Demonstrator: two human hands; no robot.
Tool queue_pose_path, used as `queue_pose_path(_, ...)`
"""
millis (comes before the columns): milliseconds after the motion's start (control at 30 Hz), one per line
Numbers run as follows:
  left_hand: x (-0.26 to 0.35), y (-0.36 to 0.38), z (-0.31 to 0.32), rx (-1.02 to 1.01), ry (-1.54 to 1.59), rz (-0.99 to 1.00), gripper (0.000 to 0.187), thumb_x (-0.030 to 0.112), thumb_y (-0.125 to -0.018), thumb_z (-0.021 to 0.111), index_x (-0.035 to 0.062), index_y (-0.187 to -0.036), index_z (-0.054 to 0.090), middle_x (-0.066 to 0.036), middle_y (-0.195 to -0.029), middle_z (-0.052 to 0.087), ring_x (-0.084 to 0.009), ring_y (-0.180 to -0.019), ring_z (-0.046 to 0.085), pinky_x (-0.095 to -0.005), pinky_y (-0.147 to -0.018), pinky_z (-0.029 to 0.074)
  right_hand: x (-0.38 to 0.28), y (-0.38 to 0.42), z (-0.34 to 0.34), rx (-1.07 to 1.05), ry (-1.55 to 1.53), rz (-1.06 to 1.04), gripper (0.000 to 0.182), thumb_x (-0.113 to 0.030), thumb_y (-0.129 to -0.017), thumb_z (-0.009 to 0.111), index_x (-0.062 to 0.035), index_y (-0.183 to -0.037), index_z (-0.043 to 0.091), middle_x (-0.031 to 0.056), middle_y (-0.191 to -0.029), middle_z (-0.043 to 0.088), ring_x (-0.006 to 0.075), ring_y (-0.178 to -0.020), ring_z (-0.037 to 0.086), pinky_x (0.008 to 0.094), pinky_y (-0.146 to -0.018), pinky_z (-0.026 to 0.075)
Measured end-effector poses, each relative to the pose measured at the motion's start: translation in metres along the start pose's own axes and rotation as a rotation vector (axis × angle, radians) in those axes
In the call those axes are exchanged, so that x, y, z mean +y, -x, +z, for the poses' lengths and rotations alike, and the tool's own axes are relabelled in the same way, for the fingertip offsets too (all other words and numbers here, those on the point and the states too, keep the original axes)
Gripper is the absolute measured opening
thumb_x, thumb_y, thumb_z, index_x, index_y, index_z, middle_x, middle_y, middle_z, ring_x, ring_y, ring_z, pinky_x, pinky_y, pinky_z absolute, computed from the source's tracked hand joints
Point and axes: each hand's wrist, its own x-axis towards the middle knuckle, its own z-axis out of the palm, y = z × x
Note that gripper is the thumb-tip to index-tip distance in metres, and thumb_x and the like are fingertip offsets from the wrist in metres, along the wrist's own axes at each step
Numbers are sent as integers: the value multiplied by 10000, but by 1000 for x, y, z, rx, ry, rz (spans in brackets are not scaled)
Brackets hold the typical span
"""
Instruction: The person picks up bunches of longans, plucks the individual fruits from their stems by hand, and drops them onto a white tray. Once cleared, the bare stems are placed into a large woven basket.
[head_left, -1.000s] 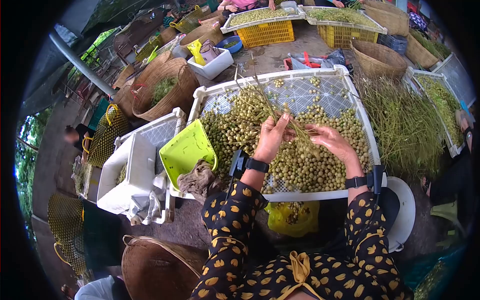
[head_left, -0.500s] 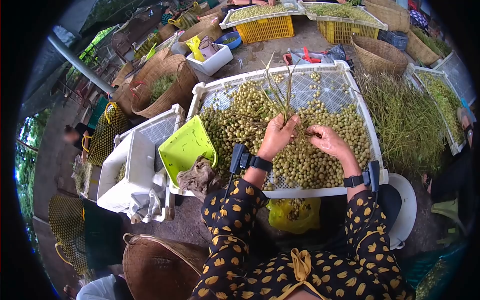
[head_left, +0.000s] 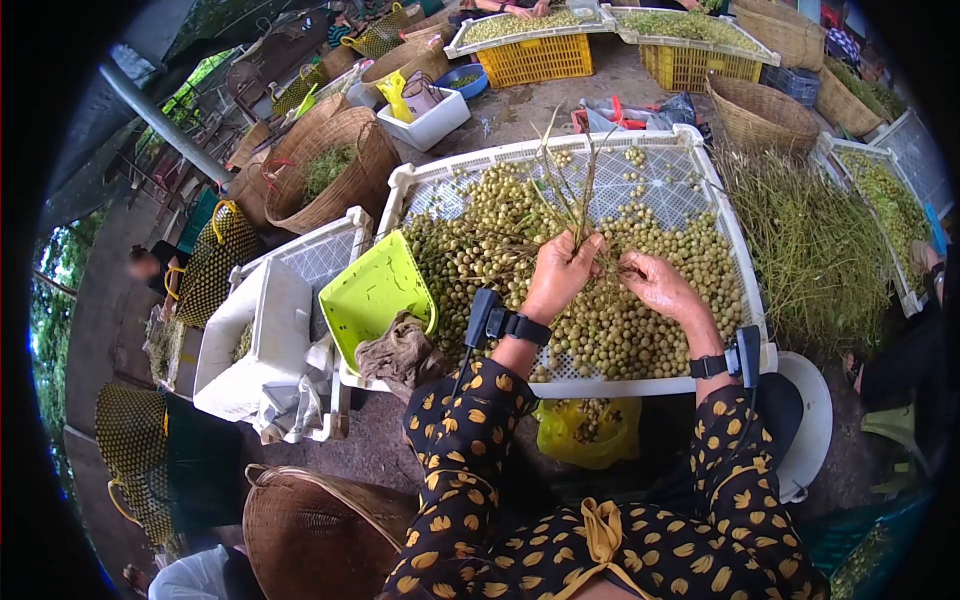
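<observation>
My left hand [head_left: 562,272] clamps thin stems [head_left: 575,200] above the white tray [head_left: 735,255]; my right hand [head_left: 660,285], beside it, half-curls, fingers pinched.

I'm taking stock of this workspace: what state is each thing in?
Left hand: closed on stems
Right hand: fingers bent, grip unclear
White tray: partly covered with fruit
Green container: open, tilted
Cloth: crumpled
Yellow bag: fruit visible inside
Near basket: open, tilted
</observation>
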Motion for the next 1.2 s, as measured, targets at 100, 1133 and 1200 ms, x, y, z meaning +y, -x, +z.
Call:
queue_pose_path(100,-1,-1,0,27,45,4,194,201,-901,564,7,-901,574,-13,-699,598,-85,-558,586,-232,-490,447,4,-1,1,54,102,-74,191,-166,-848,549,1,-940,565,200,-752,591,320,-702,592,392,-619,441)
queue_pose_path(1133,20,0,-23,-40,345,-128,177,220,-932,503,47,-926,537,-72,-856,654,-140,-580,640,-216,-484,493,12,6,-29,175,-517,7,325,-236,-871,562,-48,-1136,560,34,-979,624,132,-884,573,280,-737,466)
queue_pose_path(1200,15,-1,-20,-53,345,-133,174,218,-931,506,47,-925,537,-73,-850,655,-139,-573,639,-210,-482,491,-8,9,-22,132,-633,68,283,-228,-883,573,-38,-1093,575,34,-881,624,87,-785,559,240,-664,456)
